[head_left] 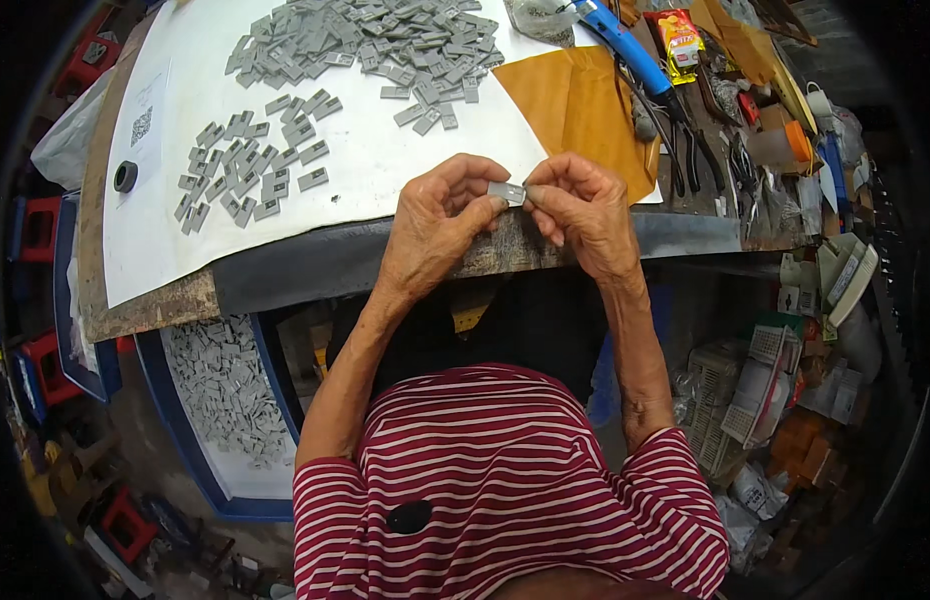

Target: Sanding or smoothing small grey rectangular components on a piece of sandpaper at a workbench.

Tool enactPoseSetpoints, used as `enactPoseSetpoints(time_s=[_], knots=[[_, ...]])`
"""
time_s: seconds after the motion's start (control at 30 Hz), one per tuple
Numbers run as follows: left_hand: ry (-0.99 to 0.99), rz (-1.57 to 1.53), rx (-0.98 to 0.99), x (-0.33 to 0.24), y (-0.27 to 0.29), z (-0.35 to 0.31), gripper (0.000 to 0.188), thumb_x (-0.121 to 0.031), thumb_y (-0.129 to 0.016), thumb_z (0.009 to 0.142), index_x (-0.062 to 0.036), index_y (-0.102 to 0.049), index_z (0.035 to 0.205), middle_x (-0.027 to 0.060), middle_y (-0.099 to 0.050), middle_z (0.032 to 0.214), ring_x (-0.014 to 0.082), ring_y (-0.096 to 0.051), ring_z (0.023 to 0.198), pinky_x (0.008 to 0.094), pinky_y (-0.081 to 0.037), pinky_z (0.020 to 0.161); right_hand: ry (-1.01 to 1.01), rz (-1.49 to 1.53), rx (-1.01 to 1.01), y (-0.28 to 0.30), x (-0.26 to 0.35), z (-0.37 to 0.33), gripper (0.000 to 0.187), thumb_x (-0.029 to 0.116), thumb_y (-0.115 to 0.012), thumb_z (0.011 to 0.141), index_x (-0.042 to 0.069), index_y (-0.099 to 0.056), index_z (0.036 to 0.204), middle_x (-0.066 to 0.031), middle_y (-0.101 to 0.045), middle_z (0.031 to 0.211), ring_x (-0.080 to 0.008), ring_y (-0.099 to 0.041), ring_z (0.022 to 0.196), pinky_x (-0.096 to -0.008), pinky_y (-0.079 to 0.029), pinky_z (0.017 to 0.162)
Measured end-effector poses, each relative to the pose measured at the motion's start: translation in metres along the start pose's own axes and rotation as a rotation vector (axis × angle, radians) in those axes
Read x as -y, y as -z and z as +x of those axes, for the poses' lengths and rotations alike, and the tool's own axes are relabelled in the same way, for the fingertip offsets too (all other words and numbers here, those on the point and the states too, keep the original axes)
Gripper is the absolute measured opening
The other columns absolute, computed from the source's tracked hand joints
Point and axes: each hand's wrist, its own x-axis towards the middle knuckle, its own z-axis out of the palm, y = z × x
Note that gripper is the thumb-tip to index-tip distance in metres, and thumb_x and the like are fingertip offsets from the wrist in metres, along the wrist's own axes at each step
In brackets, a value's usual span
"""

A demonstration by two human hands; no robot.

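Note:
Between my two hands, just above the table's front edge, is a small grey rectangular piece [506, 192] with a slot in it. My left hand [447, 212] pinches its left end between thumb and fingers. The fingertips of my right hand [582, 205] close on its right end. Left of my hands, a loose group of similar grey pieces [247, 165] lies spread on the white sheet [370, 170]. Farther back is a large heap of the same pieces [370, 40].
A brown paper envelope [575, 110] lies right of the sheet, near a blue-handled tool [625, 45] and dark pliers [700, 150]. A black ring [126, 177] sits at the left. Below the table stands a blue tray [175, 420] of small grey pieces; plastic baskets [760, 385] are at the right.

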Motion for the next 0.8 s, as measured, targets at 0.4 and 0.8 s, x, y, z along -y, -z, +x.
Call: enactPoseSetpoints(time_s=[0.4, 0.8], knots=[[-0.007, 0.035, 0.009, 0.001, 0.000, 0.000, 0.017, -0.004, -0.056, 0.080, 0.0012, -0.059, 0.095, 0.0026, -0.059, 0.074, 0.0066, -0.054, 0.066, 0.0196, -0.045, 0.061, -0.069, -0.028, 0.081, 0.003, 0.000, 0.000, 0.012, 0.001, -0.061, 0.078, -0.003, -0.054, 0.087, -0.0056, -0.058, 0.069, -0.0066, -0.054, 0.052, -0.0154, -0.041, 0.041], [0.018, 0.066, 0.040, 0.001, 0.002, 0.000, 0.018, -0.002, -0.055, 0.077, 0.0013, -0.060, 0.095, 0.0031, -0.059, 0.074, 0.0074, -0.054, 0.067, 0.0206, -0.045, 0.062, -0.145, 0.013, 0.175, 0.010, 0.001, 0.006, 0.012, 0.002, -0.062, 0.077, -0.003, -0.055, 0.085, -0.0059, -0.058, 0.067, -0.0059, -0.053, 0.049, -0.0149, -0.040, 0.039]])
